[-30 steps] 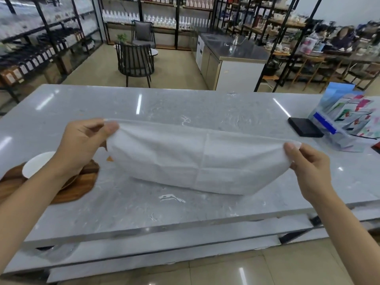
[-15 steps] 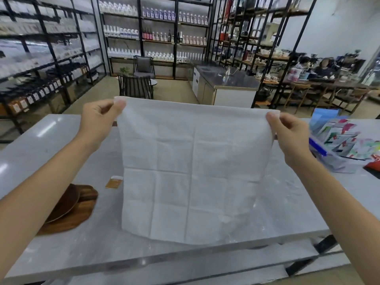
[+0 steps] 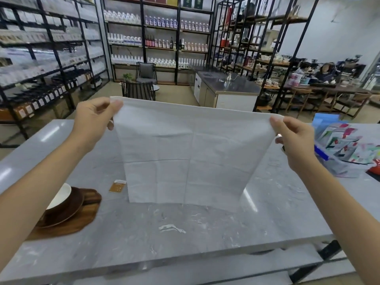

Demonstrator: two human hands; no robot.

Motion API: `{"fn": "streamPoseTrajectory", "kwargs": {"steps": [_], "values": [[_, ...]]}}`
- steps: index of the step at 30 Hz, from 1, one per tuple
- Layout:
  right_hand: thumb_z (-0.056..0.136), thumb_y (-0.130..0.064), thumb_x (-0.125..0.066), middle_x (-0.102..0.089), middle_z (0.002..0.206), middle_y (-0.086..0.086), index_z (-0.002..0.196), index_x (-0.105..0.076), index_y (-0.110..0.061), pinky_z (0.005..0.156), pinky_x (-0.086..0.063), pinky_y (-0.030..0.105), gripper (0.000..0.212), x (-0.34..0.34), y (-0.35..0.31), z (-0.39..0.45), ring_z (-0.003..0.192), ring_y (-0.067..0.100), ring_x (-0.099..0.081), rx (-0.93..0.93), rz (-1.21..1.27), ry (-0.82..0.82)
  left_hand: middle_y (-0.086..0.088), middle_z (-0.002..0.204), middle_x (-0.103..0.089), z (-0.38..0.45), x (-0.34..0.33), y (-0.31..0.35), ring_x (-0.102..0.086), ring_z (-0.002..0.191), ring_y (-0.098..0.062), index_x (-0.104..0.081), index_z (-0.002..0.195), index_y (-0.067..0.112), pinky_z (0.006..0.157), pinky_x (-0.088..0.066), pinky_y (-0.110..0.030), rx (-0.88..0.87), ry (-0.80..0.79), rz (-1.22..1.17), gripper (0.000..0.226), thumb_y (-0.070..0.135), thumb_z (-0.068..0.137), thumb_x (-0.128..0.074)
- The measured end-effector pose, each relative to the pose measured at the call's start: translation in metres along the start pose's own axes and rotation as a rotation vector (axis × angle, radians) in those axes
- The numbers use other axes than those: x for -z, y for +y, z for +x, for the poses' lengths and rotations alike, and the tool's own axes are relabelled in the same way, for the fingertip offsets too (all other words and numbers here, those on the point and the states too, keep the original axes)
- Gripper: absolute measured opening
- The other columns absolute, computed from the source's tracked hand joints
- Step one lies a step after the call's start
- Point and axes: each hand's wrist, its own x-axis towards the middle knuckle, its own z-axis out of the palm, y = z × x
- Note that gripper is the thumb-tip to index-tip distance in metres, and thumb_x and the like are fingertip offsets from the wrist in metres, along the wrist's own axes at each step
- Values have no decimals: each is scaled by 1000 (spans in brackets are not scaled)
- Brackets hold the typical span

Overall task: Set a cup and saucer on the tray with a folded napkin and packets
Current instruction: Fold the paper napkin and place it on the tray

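A white cloth napkin [image 3: 185, 159] hangs fully spread above the grey marble table [image 3: 205, 233], its creases showing as a grid. My left hand [image 3: 93, 120] pinches its top left corner and my right hand [image 3: 293, 138] pinches its top right corner. At the left edge lies a wooden tray [image 3: 82, 219] with a dark brown saucer [image 3: 67, 210] on it and a white cup [image 3: 59, 195], partly hidden behind my left forearm. A small brown packet [image 3: 117, 185] lies flat on the table just left of the napkin's lower edge.
A clear plastic box with colourful papers [image 3: 345, 153] stands at the table's right side. Beyond the table are chairs, a counter, shelving racks with bottles, and a person seated at the far right.
Both hands raised the napkin from a slack, draped hold low over the table to a full upright spread, then lowered it a little and moved it away from me.
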Motion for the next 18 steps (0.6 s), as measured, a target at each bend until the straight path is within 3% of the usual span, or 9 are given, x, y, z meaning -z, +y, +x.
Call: {"fn": "streamPoseTrajectory", "kwargs": {"steps": [2,5,10,13,18], "values": [[90,-43,-72,-76,87,-11,90,-81,-33,63,-52,31,13,6,-1,-4,81,11,-66,33,84,28,14,61,-67,-5,8,3,-52,47,-6,-78,83,31,44,-45,-19,-51,8,-35,15,40,93,-70],[88,-36,-72,-74,86,-10,86,-80,-28,70,-53,38,12,9,-5,-4,87,19,-64,53,162,18,12,69,-71,-10,13,10,-58,58,-12,-80,86,28,49,-49,-22,-26,2,-165,18,46,86,-76],[90,-33,-70,-72,81,-13,82,-80,-28,62,-54,23,14,6,-15,4,79,10,-64,49,264,-40,10,74,-75,-8,11,17,-66,64,-9,-80,83,22,59,-54,-21,52,30,-320,22,43,78,-82],[89,-34,-73,-74,81,-11,83,-81,-24,61,-54,23,14,1,-14,13,75,9,-66,6,266,-33,9,75,-77,-4,8,13,-68,64,-8,-80,81,21,60,-55,-21,100,66,-309,22,43,79,-82],[91,-40,-73,-79,93,-8,89,-82,-27,77,-58,34,16,-19,10,31,88,13,-72,-140,46,-74,8,76,-77,8,-1,-18,-67,62,-7,-82,79,30,55,-55,-23,293,9,-91,14,40,87,-76]]}}
